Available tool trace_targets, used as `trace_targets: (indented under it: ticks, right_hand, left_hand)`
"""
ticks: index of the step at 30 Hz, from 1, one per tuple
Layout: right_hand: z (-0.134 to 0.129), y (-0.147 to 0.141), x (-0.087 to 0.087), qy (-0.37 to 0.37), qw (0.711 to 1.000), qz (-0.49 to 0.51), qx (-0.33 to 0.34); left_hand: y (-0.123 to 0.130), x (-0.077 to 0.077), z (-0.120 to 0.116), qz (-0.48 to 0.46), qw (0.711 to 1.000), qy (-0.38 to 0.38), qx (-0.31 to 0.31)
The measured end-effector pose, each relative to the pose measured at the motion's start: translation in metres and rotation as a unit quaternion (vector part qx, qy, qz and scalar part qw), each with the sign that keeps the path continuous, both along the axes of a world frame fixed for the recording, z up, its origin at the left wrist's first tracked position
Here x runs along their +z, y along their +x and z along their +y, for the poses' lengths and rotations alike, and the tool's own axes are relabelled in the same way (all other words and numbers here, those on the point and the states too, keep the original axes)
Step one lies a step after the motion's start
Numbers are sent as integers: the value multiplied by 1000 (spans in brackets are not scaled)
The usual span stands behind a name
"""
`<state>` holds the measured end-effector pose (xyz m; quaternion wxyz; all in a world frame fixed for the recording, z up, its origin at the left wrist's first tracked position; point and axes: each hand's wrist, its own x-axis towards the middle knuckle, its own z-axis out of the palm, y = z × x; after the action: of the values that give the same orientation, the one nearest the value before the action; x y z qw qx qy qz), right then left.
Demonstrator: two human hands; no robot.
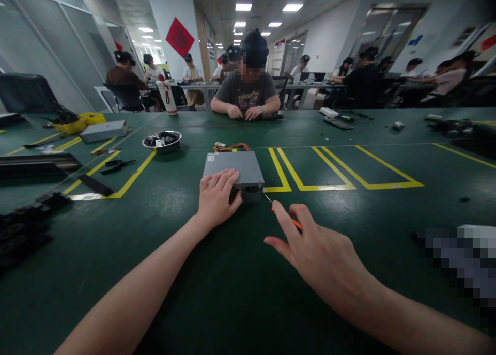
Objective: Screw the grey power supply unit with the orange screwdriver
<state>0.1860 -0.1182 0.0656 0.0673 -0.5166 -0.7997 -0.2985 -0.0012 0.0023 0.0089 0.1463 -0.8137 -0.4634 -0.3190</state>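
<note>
A grey metal box [242,165] with a socket on its near side lies on the green table, with coloured wires [232,147] behind it. My left hand [219,197] rests on the box's near left part, fingers on top and thumb at the near side. An orange-handled screwdriver [296,224] is in my right hand [310,236], its thin shaft reaching the box's near right corner. The fingers curl around the handle, while the thumb stands away from it. Part of the handle is hidden by the hand.
A metal bowl [161,141] of small dark parts stands beyond the box to the left. Another grey box [104,131] and a yellow tray [77,122] lie farther left. Dark parts [27,226] are at the near left. Across the table sits a person [248,89].
</note>
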Motion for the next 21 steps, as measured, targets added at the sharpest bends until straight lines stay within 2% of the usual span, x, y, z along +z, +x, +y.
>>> trace_targets:
  ticks: [2,4,7,9,12,17,21]
  right_hand:
    - [0,1,0,-13,1000,-3,0]
    - [-1,1,0,-16,999,-18,29]
    - [-2,0,0,6,995,-45,85]
    - [-3,0,0,23,993,-55,100]
    - [-2,0,-1,20,994,-48,98]
    - [1,2,-3,-32,997,-13,64]
    - [0,1,-2,-20,996,-45,73]
  left_hand:
    - [0,0,0,0,1000,-2,-1]
    - [0,1,0,1,1000,-4,-2]
    - [-1,1,0,3,1000,-4,-3]
    - [-1,1,0,4,1000,-4,-2]
    - [-1,0,0,2,1000,-4,0]
    - [0,-1,0,-2,1000,-3,0]
    - [-1,-1,1,0,1000,-2,0]
